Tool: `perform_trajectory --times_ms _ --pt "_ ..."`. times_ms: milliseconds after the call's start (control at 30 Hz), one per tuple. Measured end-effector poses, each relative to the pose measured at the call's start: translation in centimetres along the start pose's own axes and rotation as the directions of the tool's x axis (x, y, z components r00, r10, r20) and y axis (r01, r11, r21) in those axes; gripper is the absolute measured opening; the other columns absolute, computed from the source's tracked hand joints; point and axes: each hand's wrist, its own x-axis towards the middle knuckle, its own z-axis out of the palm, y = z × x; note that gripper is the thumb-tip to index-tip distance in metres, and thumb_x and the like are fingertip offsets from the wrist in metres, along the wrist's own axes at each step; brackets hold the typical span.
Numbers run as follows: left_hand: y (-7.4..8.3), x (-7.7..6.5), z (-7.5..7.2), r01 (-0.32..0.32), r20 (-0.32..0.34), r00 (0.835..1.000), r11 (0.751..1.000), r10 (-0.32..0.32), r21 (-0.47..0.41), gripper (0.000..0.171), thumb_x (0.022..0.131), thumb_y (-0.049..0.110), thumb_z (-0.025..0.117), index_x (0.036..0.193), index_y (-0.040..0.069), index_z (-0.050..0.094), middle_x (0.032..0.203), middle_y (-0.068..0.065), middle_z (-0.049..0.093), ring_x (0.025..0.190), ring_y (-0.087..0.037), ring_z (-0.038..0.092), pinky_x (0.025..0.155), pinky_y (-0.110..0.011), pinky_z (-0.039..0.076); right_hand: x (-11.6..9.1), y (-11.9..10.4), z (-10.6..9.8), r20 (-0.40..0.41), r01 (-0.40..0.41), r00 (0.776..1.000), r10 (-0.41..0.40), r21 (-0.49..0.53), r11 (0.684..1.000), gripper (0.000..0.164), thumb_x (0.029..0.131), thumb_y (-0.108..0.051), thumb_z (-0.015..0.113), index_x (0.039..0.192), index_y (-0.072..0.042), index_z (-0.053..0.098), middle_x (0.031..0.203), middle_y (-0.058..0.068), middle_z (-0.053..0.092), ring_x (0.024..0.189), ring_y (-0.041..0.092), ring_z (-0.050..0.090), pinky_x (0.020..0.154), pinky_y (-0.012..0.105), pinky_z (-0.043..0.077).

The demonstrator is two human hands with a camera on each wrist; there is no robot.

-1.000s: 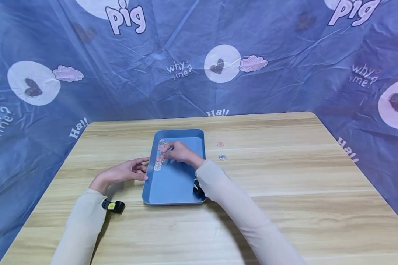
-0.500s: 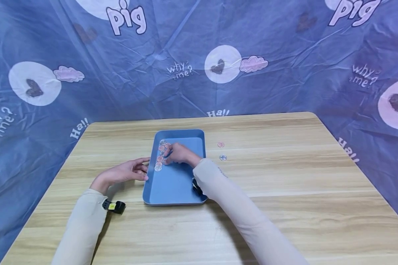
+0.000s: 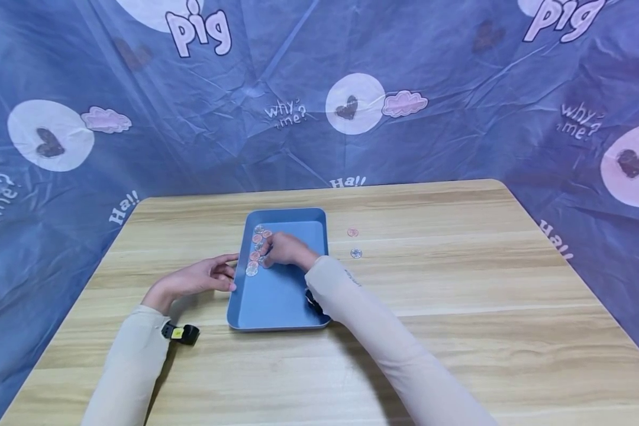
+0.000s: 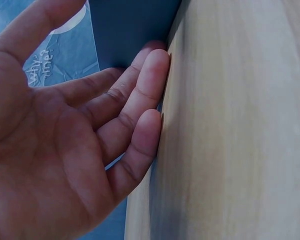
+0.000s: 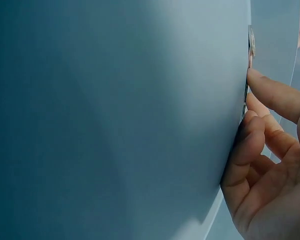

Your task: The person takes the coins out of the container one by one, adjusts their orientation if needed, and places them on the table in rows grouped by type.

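Along the left side of a blue tray (image 3: 277,302) lie several coins, some silvery (image 3: 252,268) and some copper-coloured (image 3: 267,234). My right hand (image 3: 286,248) reaches over them, its thumb and forefinger pinching at a coin (image 3: 262,259) flat on the tray floor. In the right wrist view the thumb (image 5: 272,95) meets the coins' edge, while the other fingers curl against the tray floor. At the tray's left wall rests my left hand (image 3: 199,278), fingers loosely bent. In the left wrist view those fingers (image 4: 145,95) hold nothing; some fingertips reach the tray's outside.
On the wooden table (image 3: 458,266), right of the tray, lie a copper-coloured coin (image 3: 353,232) and a silvery coin (image 3: 356,253). Something small and partly hidden shows by the right sleeve (image 3: 346,296). A patterned blue cloth (image 3: 277,154) hangs behind the table.
My right hand has shifted slightly left and toward me over the coins, uncovering a copper-coloured coin near the top. My left hand stays at the tray's wall.
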Motion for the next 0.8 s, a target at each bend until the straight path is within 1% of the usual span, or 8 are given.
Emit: perform_trajectory --times_ms 200,367,500,667,800 --pt "-0.02 0.03 0.00 -0.004 0.005 1.000 1.000 0.004 -0.025 0.088 0.090 0.016 0.067 0.153 -0.003 0.009 0.117 -0.021 0.054 0.093 -0.009 0.060 0.085 -0.019 0.047 0.10 -0.10 0.00 0.007 -0.006 1.000 0.006 -0.031 1.000 0.012 0.081 -0.012 0.076 0.091 -0.014 0.070 0.099 -0.001 0.066 0.084 0.015 0.056 0.074 0.026 0.044" --pt "-0.04 0.12 0.02 -0.002 0.002 1.000 1.000 0.002 -0.023 0.088 0.090 0.017 0.068 0.153 -0.003 0.010 0.117 -0.020 0.054 0.093 -0.009 0.060 0.085 -0.019 0.047 0.01 -0.22 -0.04 0.016 -0.018 1.000 0.018 -0.049 0.999 0.012 0.081 -0.012 0.076 0.091 -0.013 0.069 0.096 -0.001 0.065 0.083 0.015 0.055 0.073 0.026 0.044" --pt "0.04 0.13 0.07 0.002 -0.001 1.000 1.000 -0.002 -0.022 0.088 0.090 0.017 0.068 0.153 -0.003 0.010 0.117 -0.020 0.054 0.094 -0.009 0.059 0.086 -0.018 0.047 -0.04 -0.24 -0.11 0.025 -0.007 1.000 0.008 -0.041 0.999 0.013 0.080 -0.008 0.076 0.090 -0.011 0.067 0.094 0.000 0.064 0.081 0.015 0.053 0.072 0.025 0.043" --pt "0.16 0.02 0.12 0.010 -0.007 1.000 1.000 -0.010 -0.019 0.088 0.090 0.017 0.069 0.153 -0.003 0.011 0.119 -0.021 0.054 0.093 -0.009 0.060 0.086 -0.018 0.046 -0.10 -0.19 -0.13 0.025 0.025 0.999 -0.025 -0.020 0.999 0.015 0.080 -0.003 0.073 0.090 -0.010 0.065 0.090 0.002 0.061 0.075 0.016 0.049 0.065 0.024 0.040" --pt "0.21 -0.07 0.13 0.011 -0.010 1.000 1.000 -0.011 -0.023 0.088 0.090 0.016 0.068 0.153 -0.004 0.011 0.120 -0.023 0.054 0.093 -0.009 0.059 0.086 -0.017 0.046 -0.17 -0.18 -0.18 0.024 0.044 0.999 -0.044 -0.018 0.999 0.016 0.080 0.001 0.071 0.089 -0.010 0.063 0.092 0.006 0.061 0.069 0.016 0.047 0.058 0.024 0.038"
